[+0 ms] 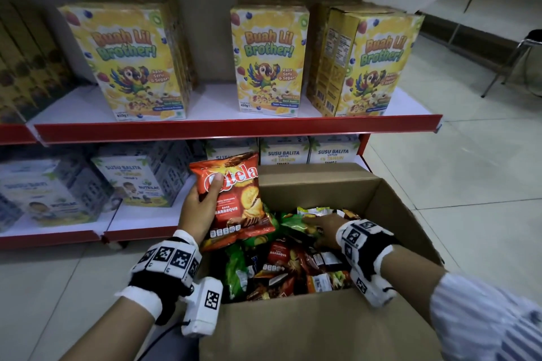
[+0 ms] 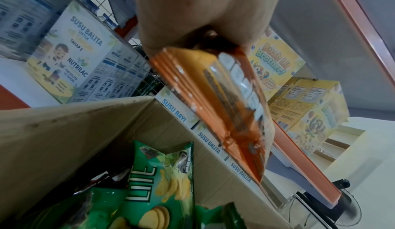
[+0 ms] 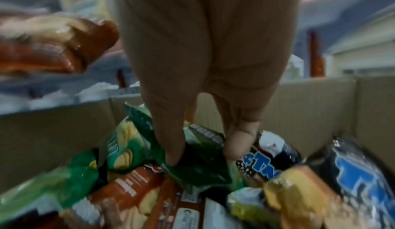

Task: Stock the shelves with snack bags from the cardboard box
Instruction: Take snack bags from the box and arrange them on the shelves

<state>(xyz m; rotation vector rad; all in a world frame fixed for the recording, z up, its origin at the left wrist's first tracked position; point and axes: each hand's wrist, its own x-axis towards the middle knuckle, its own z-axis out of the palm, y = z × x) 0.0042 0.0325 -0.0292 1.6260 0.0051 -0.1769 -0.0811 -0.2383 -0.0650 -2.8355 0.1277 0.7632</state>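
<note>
Fingers [image 1: 215, 182] of left hand [image 1: 196, 208] wrapped round red snack bag [image 1: 234, 199], lifted above cardboard box [image 1: 322, 328]. Right hand [image 1: 324, 227] down among remaining bags, fingers straight, touching green bag [image 3: 192, 170], nothing gripped. No snack bags on shelves [image 1: 205, 129] yet; box mostly full.

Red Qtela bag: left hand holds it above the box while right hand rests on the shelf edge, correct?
Not quite. The left hand does hold the Qtela bag above the box, but the right hand is down inside the box, its fingers on a green bag, not on the shelf edge. The head view shows it; the right wrist view confirms.
</note>
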